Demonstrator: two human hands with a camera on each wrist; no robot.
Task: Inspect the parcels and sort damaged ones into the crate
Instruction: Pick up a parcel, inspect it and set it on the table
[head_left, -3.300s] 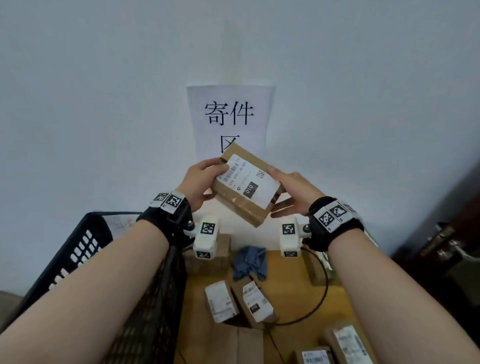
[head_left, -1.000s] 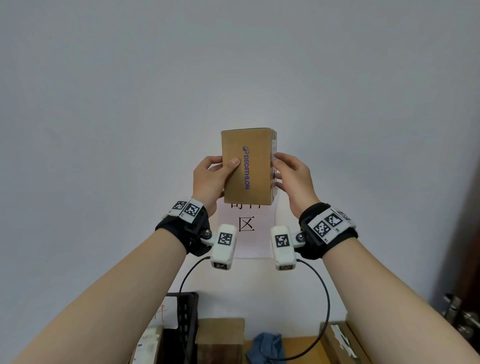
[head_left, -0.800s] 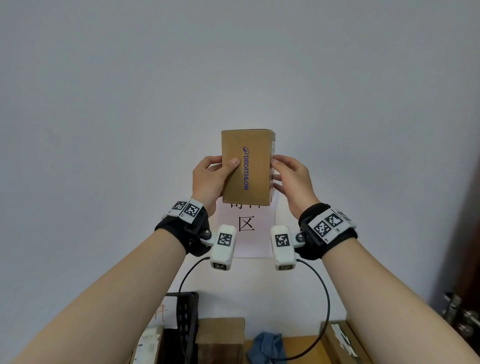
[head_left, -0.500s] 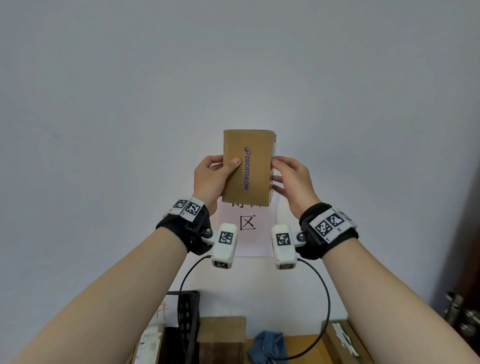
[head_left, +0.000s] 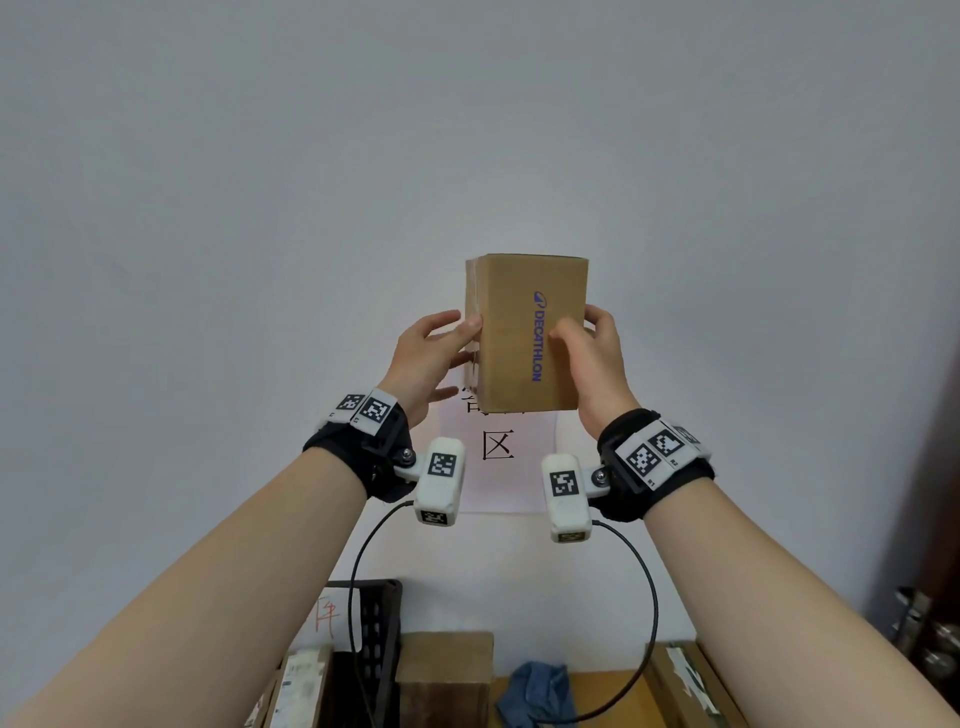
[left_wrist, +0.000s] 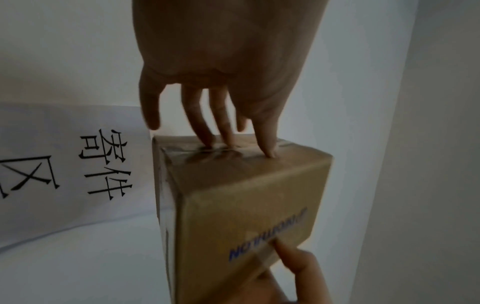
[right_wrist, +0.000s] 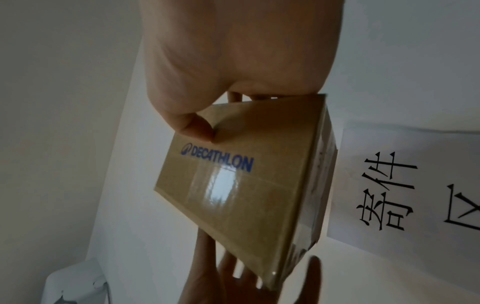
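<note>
I hold a brown cardboard parcel (head_left: 506, 332) printed DECATHLON upright in the air before the white wall. My right hand (head_left: 589, 348) grips its right side, thumb on the printed front, fingers behind. My left hand (head_left: 439, 353) touches the taped left side with straight fingertips (left_wrist: 207, 142), its thumb at the front edge. In the right wrist view, clear tape shines across the parcel's front (right_wrist: 233, 185), where my right thumb (right_wrist: 194, 127) presses. I see no dent or tear on the faces shown. The black crate (head_left: 382, 618) stands at the lower left.
A paper sign (head_left: 501, 467) with black characters hangs on the wall behind the parcel. On the wooden table below stand a brown box (head_left: 444, 670), a blue cloth (head_left: 535, 691) and another parcel (head_left: 680, 680). A labelled parcel (head_left: 301, 686) lies by the crate.
The parcel has turned so its taped left side now shows. My right thumb has come onto the printed front. My left thumb has slid from the front back to the left edge.
</note>
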